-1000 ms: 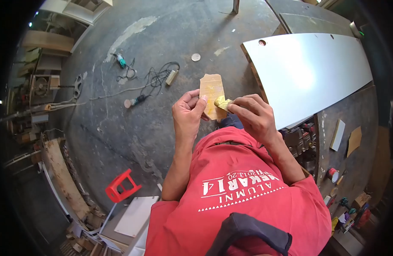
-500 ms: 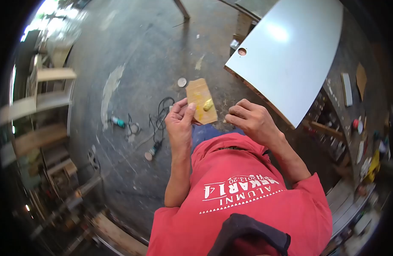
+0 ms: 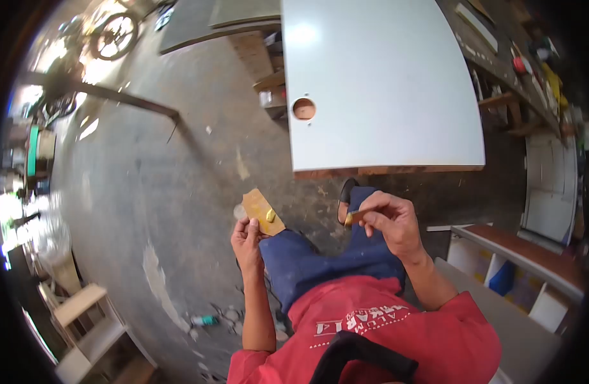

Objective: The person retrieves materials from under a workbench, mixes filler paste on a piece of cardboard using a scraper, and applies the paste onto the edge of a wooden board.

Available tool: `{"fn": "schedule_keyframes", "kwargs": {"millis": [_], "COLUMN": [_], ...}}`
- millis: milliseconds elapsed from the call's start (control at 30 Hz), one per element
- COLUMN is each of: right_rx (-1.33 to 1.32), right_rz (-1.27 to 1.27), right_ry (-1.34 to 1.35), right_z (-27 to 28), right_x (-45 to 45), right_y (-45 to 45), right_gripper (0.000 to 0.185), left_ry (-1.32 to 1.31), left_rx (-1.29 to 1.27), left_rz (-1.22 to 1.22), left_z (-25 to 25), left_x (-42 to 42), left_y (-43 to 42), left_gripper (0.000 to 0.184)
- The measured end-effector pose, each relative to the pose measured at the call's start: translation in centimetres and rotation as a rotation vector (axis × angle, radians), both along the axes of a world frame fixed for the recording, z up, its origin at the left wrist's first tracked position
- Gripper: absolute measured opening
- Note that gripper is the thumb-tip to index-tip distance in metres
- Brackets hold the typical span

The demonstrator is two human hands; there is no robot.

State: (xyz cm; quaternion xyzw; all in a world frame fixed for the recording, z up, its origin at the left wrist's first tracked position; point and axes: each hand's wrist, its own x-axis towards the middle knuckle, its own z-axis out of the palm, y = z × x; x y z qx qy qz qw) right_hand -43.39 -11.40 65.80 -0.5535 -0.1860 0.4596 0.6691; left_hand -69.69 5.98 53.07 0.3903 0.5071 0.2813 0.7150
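Note:
My left hand (image 3: 246,244) is closed on a thin tan piece of board (image 3: 256,203), thumb on top. A lump of yellow paste (image 3: 271,216) sits on the board, with yellow smears around it. Over my right thigh, my right hand (image 3: 398,227) pinches a small flat brown strip (image 3: 357,217) with yellow paste at its tip. The two hands are apart. Ahead of me is a large glossy white panel (image 3: 384,83) with a round hole (image 3: 304,109) near its left edge; its near edge is bare brown.
A teal power tool (image 3: 204,320) lies on the concrete floor at lower left, near a pale wooden shelf unit (image 3: 80,307). A metal bar (image 3: 128,99) juts in at upper left. To the right stands a brown-topped cabinet (image 3: 518,253); a cluttered bench (image 3: 505,67) runs behind it.
My view has swung right and nearer the white panel. My hands have moved farther apart, and the strip with paste now shows in my right hand. The board stays in my left hand.

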Motion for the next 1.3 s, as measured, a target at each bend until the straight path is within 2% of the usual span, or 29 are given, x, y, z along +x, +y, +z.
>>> {"fn": "schedule_keyframes", "kwargs": {"millis": [67,133,200,267,333,367,433,500,567,667,700,733,800,933,1000,1033,1067,1133,1200,1300], "right_rx": [0.061,0.252,0.426,0.617,0.655,0.640,0.638,0.508,0.471,0.552,0.530,0.505,0.529,0.585,0.766,0.807,0.826,0.644,0.653,0.555], "right_rz": [-0.077,-0.034,-0.123,-0.244,-0.359,-0.485,-0.638,-0.809,-0.915,-0.972,-1.046,-1.118,-1.155,-1.192,-1.176,-1.170,-1.169,-1.217,-1.206,-1.146], "right_ry": [-0.022,-0.142,-0.407,-0.651,-0.838,-1.018,-1.223,-1.369,-1.527,-1.605,-1.611,-1.613,-1.637,-1.547,-1.292,-1.252,-1.256,-1.252,-1.390,-1.561], "right_z": [-3.0,-5.4,-6.9,-9.1,-11.2,-12.0,-13.2,-13.4,-13.1,-12.4,-12.0,-11.7,-11.1,-10.6,-10.6,-10.7,-10.9,-11.6,-11.2,-12.3], "right_x": [0.4,1.1,2.3,3.4,3.3,2.8,1.4,-0.1,0.0,-0.3,-0.8,-1.2,-0.3,0.3,0.4,0.3,0.0,-1.0,-0.4,0.2], "right_y": [0.4,0.5,0.4,-0.1,-0.9,-0.8,-0.4,0.0,-0.1,0.8,1.2,1.6,2.4,2.5,2.4,2.1,1.7,1.5,1.9,2.7], "right_gripper": [0.011,0.017,0.017,0.015,0.018,0.014,0.010,0.014,0.021,0.025,0.025,0.024,0.020,0.014,0.013,0.012,0.012,0.011,0.012,0.017], "left_ry": [-0.027,-0.022,-0.018,-0.066,-0.110,-0.153,-0.161,-0.154,-0.121,-0.132,-0.141,-0.244,-0.166,-0.183,-0.244,-0.239,-0.262,-0.292,-0.269,-0.271], "left_rx": [0.015,0.028,0.134,0.125,0.102,0.111,0.032,-0.025,-0.045,-0.070,-0.068,-0.086,-0.064,-0.079,-0.027,0.030,0.067,0.149,0.214,0.170], "left_rz": [-0.067,-0.156,-0.242,-0.259,-0.363,-0.413,-0.428,-0.433,-0.431,-0.375,-0.366,-0.415,-0.371,-0.294,-0.326,-0.314,-0.333,-0.364,-0.298,-0.295], "left_z": [-6.8,-12.2,-20.2,-25.4,-29.4,-32.6,-36.2,-39.0,-40.1,-40.9,-41.2,-43.8,-43.6,-41.8,-40.4,-38.1,-36.4,-34.3,-32.1,-34.0], "left_x": [2.3,5.6,7.6,10.7,13.4,13.7,14.5,13.6,12.8,9.3,8.3,7.0,5.8,4.4,4.7,5.2,5.7,6.4,8.7,10.2], "left_y": [1.2,2.4,3.7,4.3,4.8,5.1,5.4,5.9,6.1,7.2,8.1,10.1,11.0,12.9,15.5,16.1,17.2,19.4,19.7,18.3], "left_gripper": [0.024,0.022,0.020,0.021,0.021,0.029,0.026,0.026,0.028,0.028,0.026,0.024,0.023,0.023,0.024,0.025,0.024,0.025,0.026,0.022]}}
